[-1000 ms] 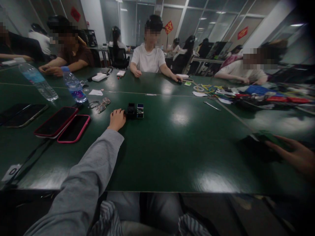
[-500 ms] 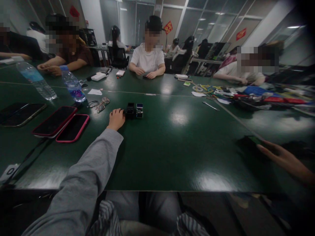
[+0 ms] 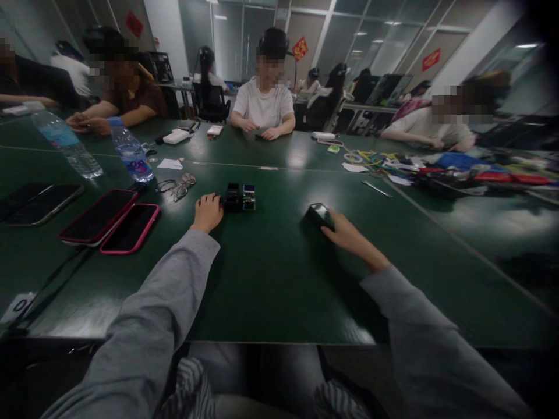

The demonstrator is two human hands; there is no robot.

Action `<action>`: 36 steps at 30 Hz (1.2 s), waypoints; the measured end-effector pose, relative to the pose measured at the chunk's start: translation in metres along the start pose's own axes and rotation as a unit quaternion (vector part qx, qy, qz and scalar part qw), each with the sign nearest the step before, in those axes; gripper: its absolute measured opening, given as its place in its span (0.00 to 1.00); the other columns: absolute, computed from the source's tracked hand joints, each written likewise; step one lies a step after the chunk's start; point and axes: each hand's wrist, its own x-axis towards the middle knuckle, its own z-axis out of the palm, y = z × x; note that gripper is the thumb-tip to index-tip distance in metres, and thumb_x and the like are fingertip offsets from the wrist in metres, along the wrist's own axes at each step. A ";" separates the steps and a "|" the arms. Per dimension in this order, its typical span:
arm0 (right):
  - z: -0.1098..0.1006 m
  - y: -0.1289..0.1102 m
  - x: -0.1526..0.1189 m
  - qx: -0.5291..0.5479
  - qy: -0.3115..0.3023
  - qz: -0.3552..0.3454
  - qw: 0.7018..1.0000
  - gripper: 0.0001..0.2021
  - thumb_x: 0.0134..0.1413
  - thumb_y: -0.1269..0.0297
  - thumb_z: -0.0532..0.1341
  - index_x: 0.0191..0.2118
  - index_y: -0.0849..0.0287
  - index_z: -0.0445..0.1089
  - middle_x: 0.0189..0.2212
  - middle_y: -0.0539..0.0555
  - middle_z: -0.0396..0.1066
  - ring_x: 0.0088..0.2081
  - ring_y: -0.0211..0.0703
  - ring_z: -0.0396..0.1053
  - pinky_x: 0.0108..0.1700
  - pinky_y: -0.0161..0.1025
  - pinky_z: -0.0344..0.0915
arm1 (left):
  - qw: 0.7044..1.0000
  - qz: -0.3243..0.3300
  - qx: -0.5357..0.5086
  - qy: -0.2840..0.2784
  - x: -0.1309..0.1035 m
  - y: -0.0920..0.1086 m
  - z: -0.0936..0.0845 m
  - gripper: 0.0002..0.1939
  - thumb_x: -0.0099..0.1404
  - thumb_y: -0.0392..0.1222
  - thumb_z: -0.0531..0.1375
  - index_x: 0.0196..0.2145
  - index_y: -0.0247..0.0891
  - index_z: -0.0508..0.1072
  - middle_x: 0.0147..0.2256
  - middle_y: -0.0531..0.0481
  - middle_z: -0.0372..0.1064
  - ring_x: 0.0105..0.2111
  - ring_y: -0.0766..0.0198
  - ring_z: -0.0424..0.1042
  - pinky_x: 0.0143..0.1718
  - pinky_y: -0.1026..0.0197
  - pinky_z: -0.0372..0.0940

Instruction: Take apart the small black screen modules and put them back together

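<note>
My left hand (image 3: 208,213) rests on the green table (image 3: 271,279), its fingers loosely bent and slightly apart. Just right of its fingers stands a small black device (image 3: 233,196); whether they touch I cannot tell. Beside that device is a second small one (image 3: 248,196) with a pale frame and what looks like a screen. My right hand (image 3: 349,235) grips a black handheld device (image 3: 321,215) with a glossy, reflecting face, low over the table. The fingers beneath it are hidden.
Phones, one in a pink case (image 3: 131,229), lie at left near two water bottles (image 3: 131,152) and a pair of glasses (image 3: 182,185). Tangled cables (image 3: 463,169) and a thin metal tool (image 3: 376,188) are at right. A person (image 3: 264,102) sits opposite; others sit around.
My right hand has moved left from the table's right side, bringing the black device toward the middle. The left hand and the two small devices have stayed put.
</note>
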 end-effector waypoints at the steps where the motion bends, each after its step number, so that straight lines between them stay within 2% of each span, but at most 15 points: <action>1: 0.010 -0.025 0.017 0.008 -0.011 -0.003 1.000 0.31 0.56 0.60 0.55 0.63 0.73 0.59 0.53 0.72 0.68 0.53 0.59 0.68 0.57 0.54 0.64 | 1.000 0.000 0.002 0.000 0.000 0.000 0.000 0.23 0.70 0.41 0.47 0.59 0.35 0.67 0.62 0.38 0.61 0.61 0.45 0.58 0.60 0.40 0.56; 4: 0.032 -0.089 0.053 0.000 0.049 0.037 0.998 0.29 0.60 0.65 0.52 0.64 0.75 0.56 0.61 0.75 0.59 0.64 0.63 0.56 0.63 0.61 0.54 | 1.000 -0.001 0.001 0.000 0.000 0.000 0.000 0.23 0.70 0.41 0.47 0.59 0.36 0.67 0.63 0.38 0.61 0.62 0.45 0.58 0.61 0.40 0.56; 5: 0.037 -0.107 0.058 0.000 0.082 0.043 0.996 0.28 0.62 0.65 0.52 0.65 0.73 0.54 0.65 0.73 0.53 0.67 0.64 0.50 0.65 0.63 0.50 | 1.000 -0.002 -0.003 0.001 0.000 0.000 0.000 0.23 0.70 0.41 0.47 0.59 0.36 0.67 0.62 0.38 0.61 0.61 0.46 0.58 0.60 0.40 0.56; 7: 0.040 -0.137 0.059 0.016 0.121 0.008 0.992 0.29 0.63 0.64 0.52 0.68 0.64 0.51 0.70 0.67 0.43 0.70 0.63 0.41 0.67 0.65 0.44 | 1.000 -0.002 -0.013 0.003 0.001 0.000 0.001 0.23 0.70 0.41 0.48 0.59 0.37 0.67 0.62 0.37 0.61 0.61 0.45 0.58 0.60 0.39 0.56; 9: 0.038 -0.159 0.052 0.047 0.113 -0.070 0.990 0.30 0.65 0.61 0.52 0.70 0.56 0.46 0.72 0.60 0.39 0.72 0.58 0.37 0.69 0.63 0.41 | 1.000 0.002 -0.027 0.006 0.002 -0.001 0.002 0.22 0.69 0.42 0.49 0.58 0.37 0.68 0.62 0.36 0.61 0.61 0.43 0.58 0.60 0.37 0.55; 12: 0.036 -0.178 0.043 0.083 0.046 -0.169 0.981 0.31 0.67 0.58 0.51 0.71 0.49 0.42 0.72 0.54 0.39 0.72 0.51 0.37 0.70 0.58 0.40 | 0.999 0.003 -0.041 0.008 0.002 -0.001 0.003 0.22 0.69 0.42 0.49 0.58 0.36 0.68 0.61 0.34 0.61 0.61 0.41 0.57 0.59 0.36 0.55; 15: 0.039 -0.180 0.042 0.108 -0.018 -0.196 0.975 0.31 0.67 0.56 0.51 0.71 0.47 0.41 0.72 0.53 0.42 0.72 0.49 0.41 0.70 0.57 0.44 | 0.999 -0.001 -0.037 0.008 0.002 -0.001 0.002 0.22 0.68 0.41 0.50 0.58 0.37 0.68 0.61 0.35 0.61 0.61 0.41 0.58 0.58 0.36 0.56; 18: 0.041 -0.176 0.045 0.136 -0.035 -0.199 0.970 0.29 0.68 0.57 0.51 0.70 0.50 0.45 0.71 0.56 0.45 0.69 0.50 0.49 0.66 0.57 0.54 | 0.999 -0.002 -0.046 0.005 0.002 0.000 -0.002 0.23 0.68 0.38 0.50 0.59 0.40 0.67 0.60 0.37 0.64 0.60 0.42 0.59 0.58 0.36 0.57; 21: 0.038 -0.174 0.046 0.132 -0.008 -0.192 0.973 0.23 0.68 0.57 0.50 0.65 0.56 0.55 0.67 0.60 0.55 0.63 0.54 0.60 0.58 0.55 0.62 | 0.996 -0.003 -0.088 0.029 0.007 0.001 -0.005 0.23 0.70 0.37 0.46 0.59 0.40 0.68 0.58 0.39 0.67 0.57 0.45 0.64 0.57 0.39 0.59; 23: 0.034 -0.173 0.046 0.119 0.024 -0.164 0.979 0.19 0.69 0.58 0.48 0.59 0.58 0.61 0.59 0.62 0.64 0.56 0.55 0.65 0.54 0.54 0.64 | 0.989 0.001 -0.134 0.060 0.011 0.000 -0.005 0.23 0.72 0.39 0.44 0.58 0.39 0.68 0.57 0.40 0.67 0.56 0.49 0.66 0.57 0.43 0.61; 25: 0.031 -0.170 0.046 0.119 0.063 -0.132 0.982 0.17 0.69 0.59 0.47 0.54 0.59 0.65 0.51 0.62 0.68 0.52 0.55 0.67 0.51 0.53 0.65 | 0.981 0.020 -0.176 0.083 0.014 -0.001 -0.004 0.23 0.73 0.42 0.43 0.58 0.38 0.68 0.56 0.41 0.68 0.56 0.53 0.67 0.58 0.48 0.61; 27: 0.031 -0.166 0.046 0.130 0.094 -0.113 0.981 0.16 0.69 0.60 0.47 0.53 0.58 0.66 0.48 0.61 0.68 0.51 0.55 0.66 0.51 0.53 0.65 | 0.975 0.049 -0.198 0.092 0.016 -0.001 -0.002 0.24 0.74 0.46 0.43 0.59 0.37 0.68 0.56 0.42 0.68 0.57 0.55 0.66 0.60 0.50 0.61; 29: 0.031 -0.163 0.047 0.139 0.102 -0.110 0.979 0.16 0.68 0.59 0.48 0.55 0.56 0.65 0.50 0.61 0.66 0.53 0.56 0.64 0.53 0.54 0.65 | 0.973 0.080 -0.199 0.085 0.014 0.000 -0.002 0.25 0.74 0.50 0.43 0.60 0.38 0.67 0.57 0.42 0.66 0.58 0.55 0.66 0.60 0.50 0.61; 32: 0.033 -0.161 0.048 0.143 0.073 -0.124 0.979 0.19 0.67 0.58 0.51 0.59 0.55 0.62 0.57 0.62 0.62 0.55 0.57 0.63 0.53 0.56 0.66 | 0.974 0.108 -0.187 0.060 0.011 0.003 -0.004 0.26 0.74 0.54 0.44 0.61 0.41 0.66 0.61 0.41 0.61 0.61 0.53 0.63 0.60 0.48 0.61; 36: 0.035 -0.161 0.047 0.174 0.047 -0.137 0.974 0.20 0.65 0.62 0.51 0.60 0.57 0.59 0.60 0.63 0.57 0.57 0.55 0.63 0.55 0.54 0.67 | 0.973 0.110 -0.197 0.043 0.009 0.004 -0.005 0.26 0.73 0.55 0.47 0.61 0.43 0.67 0.64 0.41 0.56 0.63 0.50 0.59 0.61 0.44 0.59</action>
